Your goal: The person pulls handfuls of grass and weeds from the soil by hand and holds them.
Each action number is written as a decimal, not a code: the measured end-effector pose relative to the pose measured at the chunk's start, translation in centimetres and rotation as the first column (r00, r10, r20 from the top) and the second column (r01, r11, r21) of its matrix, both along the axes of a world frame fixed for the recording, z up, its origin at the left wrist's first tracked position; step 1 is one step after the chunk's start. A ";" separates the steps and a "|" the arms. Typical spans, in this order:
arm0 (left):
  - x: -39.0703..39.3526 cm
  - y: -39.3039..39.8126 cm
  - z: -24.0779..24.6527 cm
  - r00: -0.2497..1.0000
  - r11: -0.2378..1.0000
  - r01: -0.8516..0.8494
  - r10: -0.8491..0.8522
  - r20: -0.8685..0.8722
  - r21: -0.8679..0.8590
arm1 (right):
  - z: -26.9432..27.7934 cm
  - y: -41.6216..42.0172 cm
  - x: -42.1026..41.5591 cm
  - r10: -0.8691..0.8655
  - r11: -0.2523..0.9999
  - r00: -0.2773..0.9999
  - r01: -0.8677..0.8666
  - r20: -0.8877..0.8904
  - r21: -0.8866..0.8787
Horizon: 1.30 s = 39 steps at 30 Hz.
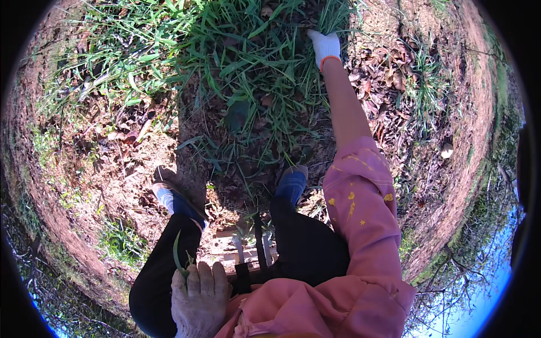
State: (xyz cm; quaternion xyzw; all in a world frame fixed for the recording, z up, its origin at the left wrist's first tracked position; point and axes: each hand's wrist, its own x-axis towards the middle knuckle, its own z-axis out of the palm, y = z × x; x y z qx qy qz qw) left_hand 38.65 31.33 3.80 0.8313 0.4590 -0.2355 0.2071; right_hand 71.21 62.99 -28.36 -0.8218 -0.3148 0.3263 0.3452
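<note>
My right hand [326, 44], in a white knit glove with an orange cuff, is stretched out to the far edge of a patch of green grass [253, 63]. Its thumb points left, and a tuft of long blades [334, 17] spreads just beyond the knuckles. The fingers are hidden, so a grip on the tuft cannot be made out. My left hand [198, 300], in a soiled pale glove, lies by my left thigh with the fingers side by side. A green grass blade [177, 253] sticks up at its outer fingers; whether it is gripped is unclear.
Dry brown leaves [391, 76] cover the soil right of the grass. Bare sunlit earth [114, 160] lies at left. My blue shoes [291, 186] stand on the ground below the patch. Between my legs is a slatted wooden object [228, 256], partly hidden. Another grass clump [424, 84] grows at right.
</note>
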 end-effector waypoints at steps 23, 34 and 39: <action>0.7 -1.1 0.8 0.999 1.000 0.000 -0.001 0.032 0.025 | -3.2 -1.9 -0.6 0.318 0.943 0.933 -0.330 0.170 0.046; -0.1 -7.9 1.6 0.960 0.987 0.110 -0.136 0.244 0.117 | 0.7 -18.2 -4.2 0.522 0.848 0.853 -0.519 -0.005 -0.110; -0.6 -9.9 2.6 0.970 0.966 0.063 -0.119 0.213 0.250 | 3.6 -27.7 -1.9 0.532 0.836 0.846 -0.526 0.001 -0.155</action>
